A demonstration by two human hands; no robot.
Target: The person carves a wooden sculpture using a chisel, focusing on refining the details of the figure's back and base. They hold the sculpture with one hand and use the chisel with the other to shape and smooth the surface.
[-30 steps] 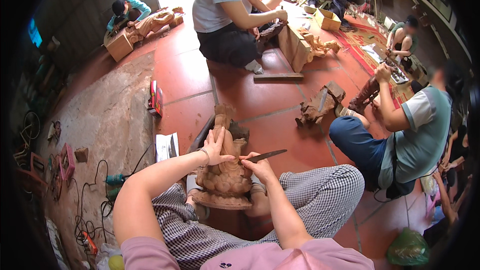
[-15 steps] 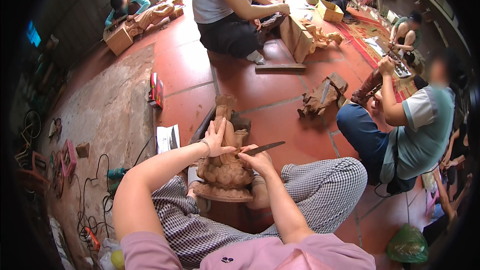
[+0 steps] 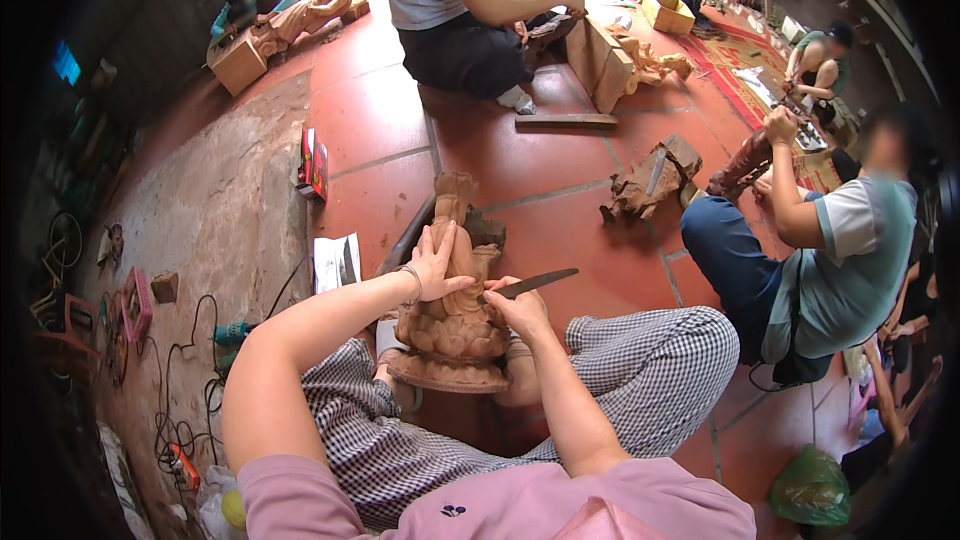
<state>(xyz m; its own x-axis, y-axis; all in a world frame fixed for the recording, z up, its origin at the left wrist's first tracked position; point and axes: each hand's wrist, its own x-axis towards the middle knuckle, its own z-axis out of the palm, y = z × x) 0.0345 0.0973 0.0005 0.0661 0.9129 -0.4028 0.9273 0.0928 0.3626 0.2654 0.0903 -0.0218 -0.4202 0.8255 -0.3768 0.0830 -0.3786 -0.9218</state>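
A carved wooden statue (image 3: 455, 335) with a round petalled base stands between my legs, leaning slightly away from me. My left hand (image 3: 437, 265) lies on the figure's middle, its fingers stretched upward and the thumb out to the right. My right hand (image 3: 520, 310) is closed around a dark, flat, tapering tool that looks like a file (image 3: 540, 282). The file's free end points right and away from the statue. Its other end is at the figure's right side, partly hidden by my fingers, so contact with the wood is hard to make out.
Behind the statue lies a dark wooden piece (image 3: 487, 232). A rough wood block (image 3: 650, 180) rests on the red tiles (image 3: 560, 230). One person (image 3: 835, 240) sits close on the right; others carve farther off. Cables (image 3: 165, 430) and a teal power tool (image 3: 232, 333) lie left.
The whole view has shifted slightly, with the scene sitting a little higher. Both hands, the file and the statue keep nearly the same places relative to one another.
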